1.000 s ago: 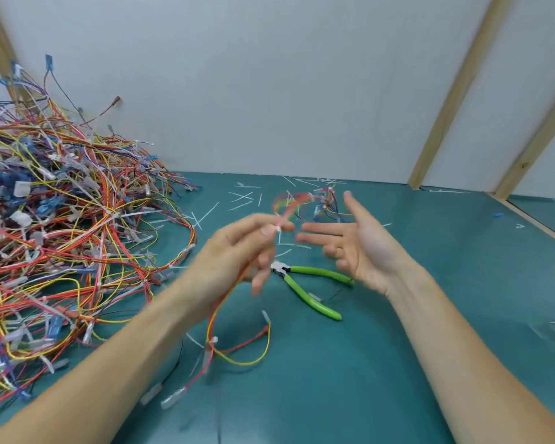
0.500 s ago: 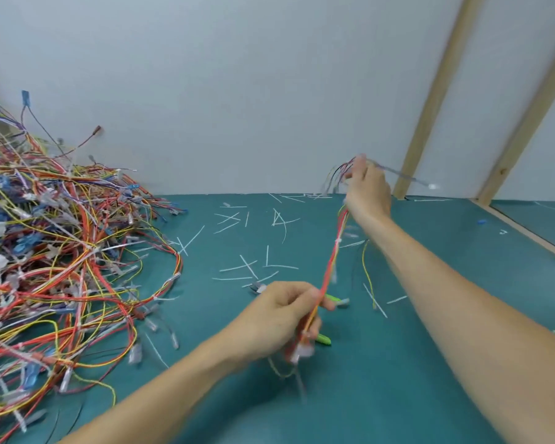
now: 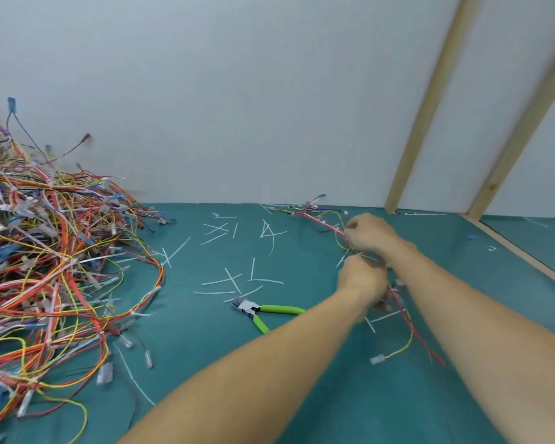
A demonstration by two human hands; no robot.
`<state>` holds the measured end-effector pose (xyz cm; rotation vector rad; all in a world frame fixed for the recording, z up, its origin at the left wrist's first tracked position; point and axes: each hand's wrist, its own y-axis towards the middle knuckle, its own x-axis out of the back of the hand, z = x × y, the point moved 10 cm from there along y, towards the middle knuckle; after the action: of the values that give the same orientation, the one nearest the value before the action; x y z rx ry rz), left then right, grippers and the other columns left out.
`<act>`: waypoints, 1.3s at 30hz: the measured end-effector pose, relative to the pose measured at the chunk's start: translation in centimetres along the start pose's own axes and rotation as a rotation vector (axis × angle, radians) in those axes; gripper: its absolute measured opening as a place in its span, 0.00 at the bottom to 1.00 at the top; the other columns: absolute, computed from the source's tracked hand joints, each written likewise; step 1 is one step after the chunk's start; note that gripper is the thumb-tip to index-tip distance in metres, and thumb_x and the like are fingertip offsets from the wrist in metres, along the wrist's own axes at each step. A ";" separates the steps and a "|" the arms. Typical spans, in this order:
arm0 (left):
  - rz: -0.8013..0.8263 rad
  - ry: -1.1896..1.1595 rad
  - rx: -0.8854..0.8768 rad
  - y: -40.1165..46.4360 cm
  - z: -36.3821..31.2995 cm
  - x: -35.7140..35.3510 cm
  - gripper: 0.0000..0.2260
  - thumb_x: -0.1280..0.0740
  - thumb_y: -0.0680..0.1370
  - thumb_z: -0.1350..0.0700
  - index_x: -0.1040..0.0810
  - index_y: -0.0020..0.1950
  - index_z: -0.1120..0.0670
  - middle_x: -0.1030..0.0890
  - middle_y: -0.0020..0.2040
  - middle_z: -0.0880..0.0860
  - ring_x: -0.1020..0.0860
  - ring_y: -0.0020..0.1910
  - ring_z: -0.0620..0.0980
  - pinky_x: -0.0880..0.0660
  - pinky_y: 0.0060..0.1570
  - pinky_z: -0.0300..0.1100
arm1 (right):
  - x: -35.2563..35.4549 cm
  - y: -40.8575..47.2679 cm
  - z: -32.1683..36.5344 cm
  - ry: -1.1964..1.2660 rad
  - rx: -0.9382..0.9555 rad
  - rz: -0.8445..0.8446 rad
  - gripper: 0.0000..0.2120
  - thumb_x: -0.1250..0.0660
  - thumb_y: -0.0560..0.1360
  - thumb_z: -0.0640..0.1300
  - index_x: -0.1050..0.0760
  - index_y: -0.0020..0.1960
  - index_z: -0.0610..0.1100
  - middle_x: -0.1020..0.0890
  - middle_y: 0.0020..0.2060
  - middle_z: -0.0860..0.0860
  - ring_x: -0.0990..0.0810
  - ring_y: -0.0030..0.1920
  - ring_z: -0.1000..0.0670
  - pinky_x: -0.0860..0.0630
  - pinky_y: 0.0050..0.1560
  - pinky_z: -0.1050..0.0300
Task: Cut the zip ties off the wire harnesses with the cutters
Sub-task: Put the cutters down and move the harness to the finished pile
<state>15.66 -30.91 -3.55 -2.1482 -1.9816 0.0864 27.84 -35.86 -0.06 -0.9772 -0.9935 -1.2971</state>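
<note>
Your left hand (image 3: 362, 278) is curled round the middle of a red-and-yellow wire harness (image 3: 407, 331), fingers closed on the bundle; your right hand (image 3: 370, 233) sits just beyond it, fingers curled and pinching the same harness where it runs toward the back wall. The two hands are nearly touching, right of centre on the green mat (image 3: 302, 395); the far end of the harness fans out near the wall's foot, the near end trails down between your forearms to a white connector (image 3: 377, 359).

The green-handled cutters (image 3: 260, 310) lie flat on the mat just left of your left forearm, jaws pointing left, handles splayed, held by neither hand.

Cut zip ties (image 3: 237, 280) lie scattered across the mat between the cutters and the wall; the big pile of harnesses (image 3: 52, 257) fills the left side up to the frame edge.

To the right, a wooden strip (image 3: 526, 261) edges the mat, well apart from your right forearm; two wooden battens (image 3: 426, 104) lean up the wall behind.
</note>
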 end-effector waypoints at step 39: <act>0.325 0.434 -0.001 -3.1 4.8 -4.6 0.12 0.44 0.76 0.63 0.26 0.35 0.58 0.23 0.27 0.55 0.23 0.24 0.56 0.23 0.32 0.42 | -3.3 4.8 -2.2 0.269 -0.250 -0.124 0.40 0.40 0.81 0.44 0.60 0.83 0.38 0.29 0.74 0.37 0.29 0.73 0.34 0.29 0.68 0.43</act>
<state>11.30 -34.64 -8.05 -2.2348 -1.3892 -0.3035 32.62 -36.89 -3.96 -0.9081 -0.7042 -1.6378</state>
